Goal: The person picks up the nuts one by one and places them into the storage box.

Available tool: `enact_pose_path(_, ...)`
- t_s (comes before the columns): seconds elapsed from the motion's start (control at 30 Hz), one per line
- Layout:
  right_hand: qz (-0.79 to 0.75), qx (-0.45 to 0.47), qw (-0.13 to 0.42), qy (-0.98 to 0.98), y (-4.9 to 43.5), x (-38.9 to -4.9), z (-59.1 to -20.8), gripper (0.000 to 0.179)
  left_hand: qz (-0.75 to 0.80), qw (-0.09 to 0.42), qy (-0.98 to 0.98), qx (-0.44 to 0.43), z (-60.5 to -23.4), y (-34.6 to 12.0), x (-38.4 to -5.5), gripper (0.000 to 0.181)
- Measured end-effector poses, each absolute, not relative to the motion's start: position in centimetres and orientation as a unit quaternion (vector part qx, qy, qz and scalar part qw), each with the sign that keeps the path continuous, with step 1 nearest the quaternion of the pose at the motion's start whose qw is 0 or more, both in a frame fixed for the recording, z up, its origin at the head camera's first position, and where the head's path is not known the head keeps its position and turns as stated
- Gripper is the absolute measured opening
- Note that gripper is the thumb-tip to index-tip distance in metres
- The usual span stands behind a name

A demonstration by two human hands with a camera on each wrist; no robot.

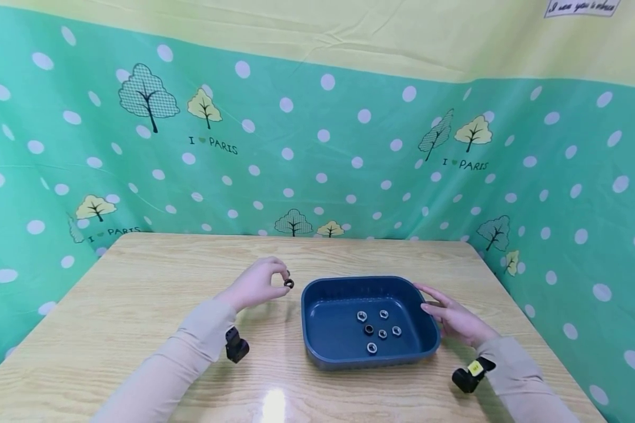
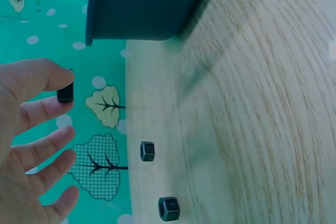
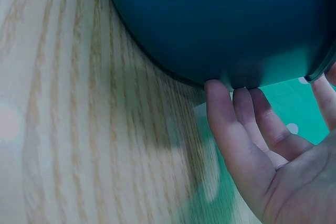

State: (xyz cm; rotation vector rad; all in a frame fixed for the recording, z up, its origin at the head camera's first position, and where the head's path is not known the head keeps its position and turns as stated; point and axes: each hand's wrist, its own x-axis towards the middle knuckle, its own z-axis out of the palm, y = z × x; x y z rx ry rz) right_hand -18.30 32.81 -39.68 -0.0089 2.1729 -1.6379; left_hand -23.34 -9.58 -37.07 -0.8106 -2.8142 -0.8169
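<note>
My left hand (image 1: 259, 284) pinches a small dark hex nut (image 1: 288, 284) between thumb and index finger, above the table to the left of a blue basin (image 1: 311, 341). In the left wrist view the nut (image 2: 65, 93) shows edge-on, the other fingers spread loosely. My right hand (image 1: 457, 320) holds the basin's right side; thumb and index finger lie at its rim, while other fingers (image 3: 223, 108) touch the outer wall. Inside the basin lie several silvery nuts (image 1: 362, 316) and a darker one (image 1: 368, 329).
Two loose nuts, one smaller (image 2: 147, 151) and one larger (image 2: 169, 209), sit on the wooden table (image 1: 153, 288) near the left hand. A green dotted curtain (image 1: 296, 170) hangs behind the table and along its right side.
</note>
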Motion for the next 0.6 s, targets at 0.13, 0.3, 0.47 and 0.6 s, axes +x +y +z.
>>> enact_pose_path(0.13,-0.588,-0.001,0.208,0.782,32.8,-18.3,-39.7,0.069,-0.264,0.055,-0.923,-0.274,-36.6,-9.3,-23.1,0.01)
enact_pose_path(0.3,-0.588,0.0,0.209,0.782,32.7,-18.3,-39.7,0.069,-0.263,0.061,-0.919,-0.287,-36.1,-8.9,-22.9,0.01)
enact_pose_path(0.47,-0.588,0.004,0.209,0.782,32.6,-18.2,-39.5,0.069,-0.261,0.069,-0.915,-0.302,-35.7,-8.3,-23.0,0.009)
enact_pose_path(0.6,-0.585,0.003,0.209,0.784,32.5,-18.1,-39.4,0.069,-0.257,0.07,-0.914,-0.307,-35.3,-7.7,-22.9,0.009)
